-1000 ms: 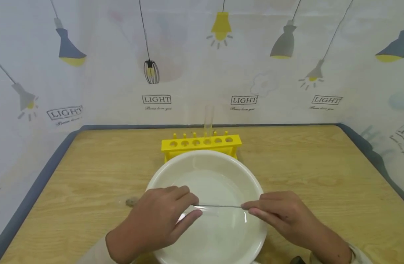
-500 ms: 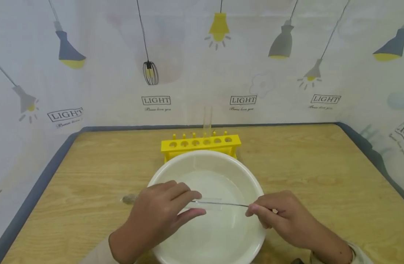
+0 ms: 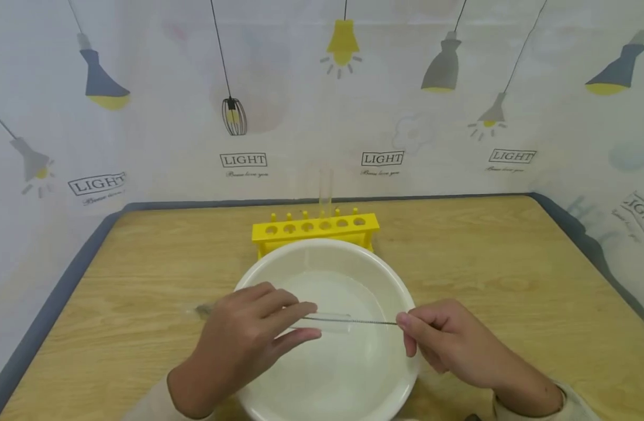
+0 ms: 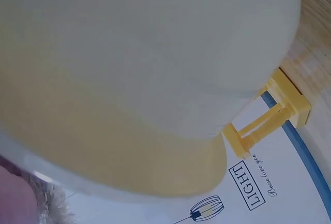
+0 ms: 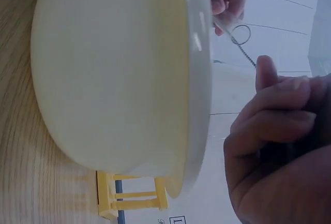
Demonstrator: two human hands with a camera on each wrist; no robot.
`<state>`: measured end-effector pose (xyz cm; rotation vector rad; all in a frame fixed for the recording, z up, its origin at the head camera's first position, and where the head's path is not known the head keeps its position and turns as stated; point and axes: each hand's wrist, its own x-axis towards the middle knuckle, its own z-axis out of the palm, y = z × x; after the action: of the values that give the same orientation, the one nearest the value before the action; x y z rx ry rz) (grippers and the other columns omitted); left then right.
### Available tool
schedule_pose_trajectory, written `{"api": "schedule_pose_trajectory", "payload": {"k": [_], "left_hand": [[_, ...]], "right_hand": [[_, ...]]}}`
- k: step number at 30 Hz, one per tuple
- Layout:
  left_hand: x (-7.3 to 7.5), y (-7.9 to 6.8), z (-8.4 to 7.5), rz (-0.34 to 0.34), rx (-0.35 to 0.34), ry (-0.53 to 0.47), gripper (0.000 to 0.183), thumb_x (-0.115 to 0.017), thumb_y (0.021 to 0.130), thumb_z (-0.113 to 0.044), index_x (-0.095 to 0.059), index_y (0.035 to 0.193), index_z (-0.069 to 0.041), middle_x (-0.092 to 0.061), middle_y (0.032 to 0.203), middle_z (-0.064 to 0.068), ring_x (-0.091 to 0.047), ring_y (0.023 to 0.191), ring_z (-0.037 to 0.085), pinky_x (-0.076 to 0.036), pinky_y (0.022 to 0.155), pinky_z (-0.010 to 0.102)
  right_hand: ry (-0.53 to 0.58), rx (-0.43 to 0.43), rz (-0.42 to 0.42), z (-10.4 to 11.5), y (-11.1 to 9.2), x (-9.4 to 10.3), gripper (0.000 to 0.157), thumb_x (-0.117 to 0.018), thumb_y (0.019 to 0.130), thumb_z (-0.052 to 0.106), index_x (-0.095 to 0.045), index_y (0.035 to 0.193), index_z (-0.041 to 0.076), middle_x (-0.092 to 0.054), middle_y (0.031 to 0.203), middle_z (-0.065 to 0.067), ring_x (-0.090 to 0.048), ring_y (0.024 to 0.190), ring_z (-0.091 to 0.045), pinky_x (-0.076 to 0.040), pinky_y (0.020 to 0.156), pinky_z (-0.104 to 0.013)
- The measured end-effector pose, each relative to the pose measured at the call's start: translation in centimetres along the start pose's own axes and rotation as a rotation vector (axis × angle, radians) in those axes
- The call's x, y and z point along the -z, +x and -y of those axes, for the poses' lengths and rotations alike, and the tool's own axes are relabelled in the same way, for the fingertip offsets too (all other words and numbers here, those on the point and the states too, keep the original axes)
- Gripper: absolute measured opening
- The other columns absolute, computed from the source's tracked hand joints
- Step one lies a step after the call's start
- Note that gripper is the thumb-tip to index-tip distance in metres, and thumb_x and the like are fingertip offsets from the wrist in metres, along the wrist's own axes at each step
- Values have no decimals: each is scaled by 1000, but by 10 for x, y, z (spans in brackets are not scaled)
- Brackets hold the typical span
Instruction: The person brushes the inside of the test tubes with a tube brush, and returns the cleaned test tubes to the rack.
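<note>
My left hand [image 3: 248,336] grips a clear test tube [image 3: 340,323] lengthwise over the white basin [image 3: 413,351], the tube's open end to the right. A test tube brush [image 3: 374,321] runs inside it; the twisted wire handle comes out of the mouth. Its handle end is pinched by the thumb and curled fingers of my right hand [image 3: 450,339]. The greyish bristles [image 3: 202,310] show left of the left hand, and whether they lie within the tube is unclear. In the right wrist view the wire [image 5: 245,53] stretches between both hands, above the basin's rim.
Behind the basin stands a yellow test tube rack [image 3: 316,227] with another clear tube [image 3: 326,190] upright in it. The wooden table [image 3: 490,251] reaches back to a wall covering [image 3: 300,88] printed with lamps. A small dark object [image 3: 473,417] shows at the bottom edge.
My right hand has shifted right, away from the left, and its grip on the wire has turned more curled. The left hand has risen slightly with the tube. The head view has swung slightly right.
</note>
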<state>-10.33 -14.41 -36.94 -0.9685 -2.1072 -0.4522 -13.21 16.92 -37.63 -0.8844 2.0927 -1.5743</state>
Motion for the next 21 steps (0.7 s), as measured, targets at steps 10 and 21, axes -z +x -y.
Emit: {"api": "schedule_pose_trajectory", "payload": {"k": [10, 21], "left_hand": [[3, 1, 4, 22, 15, 22, 34, -61, 97, -46, -77, 96, -16, -67, 79, -6, -61, 67, 8, -53, 57, 22], [4, 0, 6, 86, 38, -25, 36, -53, 102, -48, -73, 94, -19, -60, 73, -11, -48, 56, 0, -37, 47, 13]], "right_hand": [[114, -3, 73, 1, 5, 8, 38, -40, 107, 6, -59, 75, 0, -38, 49, -16, -38, 38, -24, -36, 36, -29], [-152, 79, 18, 2, 1, 11, 30, -48, 104, 4, -65, 81, 13, -46, 51, -2, -40, 46, -3, -35, 41, -23]]}}
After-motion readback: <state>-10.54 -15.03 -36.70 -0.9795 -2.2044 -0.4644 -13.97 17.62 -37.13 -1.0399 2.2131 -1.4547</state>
